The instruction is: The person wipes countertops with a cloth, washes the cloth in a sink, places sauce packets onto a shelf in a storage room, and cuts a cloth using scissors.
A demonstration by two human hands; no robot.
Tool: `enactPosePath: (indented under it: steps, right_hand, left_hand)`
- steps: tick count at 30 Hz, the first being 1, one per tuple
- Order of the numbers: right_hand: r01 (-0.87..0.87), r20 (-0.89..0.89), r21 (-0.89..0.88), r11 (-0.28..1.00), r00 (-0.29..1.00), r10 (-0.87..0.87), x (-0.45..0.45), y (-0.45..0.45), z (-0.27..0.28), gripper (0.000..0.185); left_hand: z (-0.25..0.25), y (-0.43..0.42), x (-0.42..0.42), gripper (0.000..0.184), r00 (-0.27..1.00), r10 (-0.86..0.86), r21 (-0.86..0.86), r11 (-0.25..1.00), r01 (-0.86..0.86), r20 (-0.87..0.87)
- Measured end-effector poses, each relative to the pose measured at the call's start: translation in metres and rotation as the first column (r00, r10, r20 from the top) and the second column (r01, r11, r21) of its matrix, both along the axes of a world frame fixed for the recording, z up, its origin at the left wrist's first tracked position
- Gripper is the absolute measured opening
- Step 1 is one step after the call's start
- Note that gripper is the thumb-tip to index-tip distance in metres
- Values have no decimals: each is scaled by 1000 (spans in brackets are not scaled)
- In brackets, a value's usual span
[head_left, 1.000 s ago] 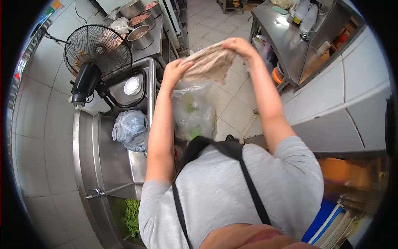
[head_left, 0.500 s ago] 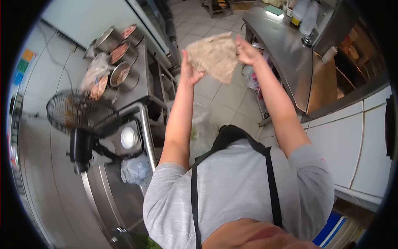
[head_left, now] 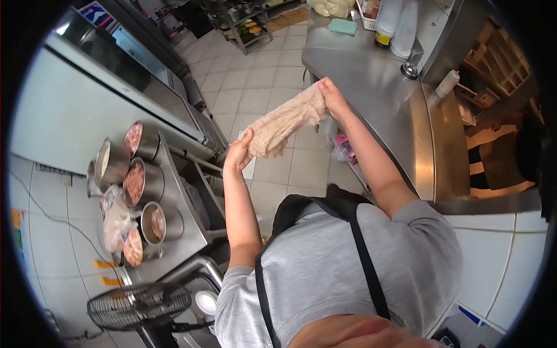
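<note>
A beige, rough-textured cloth (head_left: 287,123) is stretched in the air between my two hands, over the tiled floor. My left hand (head_left: 238,152) grips its lower left end, thumb on top and fingers behind it. At the upper right end, my right hand (head_left: 333,98) pinches the cloth's corner. The cloth is bunched into loose folds, and its lower edge hangs down. Both arms are stretched out forward.
On the left, a steel table (head_left: 184,223) bears several metal pots of meat and a plastic bag (head_left: 118,223). A black fan (head_left: 139,305) stands at lower left. To the right is a steel counter (head_left: 371,75) with a green cloth (head_left: 342,26) and bottles. Another person (head_left: 502,159) is at far right.
The view has turned and moved forward, so the pots sit lower and more counter shows. The cloth, spread wide half a second ago, is now narrower and folded, still held at both ends.
</note>
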State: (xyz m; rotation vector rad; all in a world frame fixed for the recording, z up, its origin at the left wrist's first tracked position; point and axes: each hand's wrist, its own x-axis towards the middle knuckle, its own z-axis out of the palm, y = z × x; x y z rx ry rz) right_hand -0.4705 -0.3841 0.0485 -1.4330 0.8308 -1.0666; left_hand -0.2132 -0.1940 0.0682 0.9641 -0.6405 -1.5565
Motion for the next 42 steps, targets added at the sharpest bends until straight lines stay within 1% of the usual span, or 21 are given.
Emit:
enactPosePath:
  steps: [3,4,6,9,11,13,15,16,18,20,22,25,27,30,32,34,36,38,40,41,42]
  right_hand:
    - [-13,76,42,999,997,9,9,-53,-6,15]
    - [-13,73,40,999,997,10,13,-65,3,15]
    - [-197,484,240,951,873,58,25,-78,39,16]
    - [-330,353,239,913,906,235,32,-123,40,23]
    - [-244,380,287,926,917,124,29,-157,36,24]
    - [-162,395,323,932,918,23,35,-205,34,26]
    - [-207,478,196,958,874,91,47,-237,20,21]
    - [-186,364,332,925,930,57,56,-252,16,18]
    - [-191,395,262,946,915,75,72,-269,19,19]
    - [-181,421,150,972,901,103,87,-301,34,20]
    - [-254,82,64,965,965,249,98,-319,37,20]
    - [-232,-146,14,973,962,232,112,-357,39,24]
    - [-156,-72,-35,987,986,153,120,-382,48,23]
    - [8,-84,-111,994,996,-18,129,-418,62,23]
    - [120,-79,-138,983,988,-132,136,-445,57,22]
    - [191,88,-111,975,979,-182,136,-469,57,24]
    - [241,183,-79,967,957,-224,142,-476,65,26]
    - [522,-212,-243,817,794,-570,151,-494,76,28]
    - [521,-76,-259,813,828,-555,150,-498,90,27]
    - [504,55,-279,817,858,-511,145,-511,96,27]
    - [511,45,-200,836,857,-513,134,-527,90,27]
  left_hand:
    - [9,-57,13,47,996,66,-67,996,-63,58]
    - [23,-75,9,48,992,106,-100,989,-113,-75]
    - [29,-124,6,48,970,139,-133,977,-167,-200]
    - [28,-196,16,47,944,63,-114,988,-105,-323]
    - [41,-231,33,46,992,53,-115,993,-40,114]
    - [56,-264,45,47,946,216,-231,960,-160,242]
    - [45,-299,63,52,711,366,-274,929,-248,600]
    - [42,-309,70,52,718,338,-242,941,-237,609]
    - [46,-338,85,55,388,400,-302,909,-288,830]
    - [48,-371,101,45,714,429,-388,891,-235,553]
    - [51,-406,123,32,884,274,-280,944,-173,378]
    - [33,-468,179,23,808,345,-398,905,-151,479]
    - [45,-503,196,24,891,302,-417,897,-145,338]
    - [62,-563,216,26,744,299,-464,886,17,598]
    - [68,-608,230,29,779,8,-266,942,205,627]
    - [79,-645,221,34,718,45,-460,794,396,695]
    - [72,-688,221,35,655,71,-464,763,450,753]
    - [79,-732,223,36,592,101,-476,707,523,800]
    - [96,-757,215,32,376,369,-524,673,523,850]
    - [101,-784,214,32,388,387,-546,651,528,837]
    - [102,-808,217,31,570,228,-523,735,431,790]
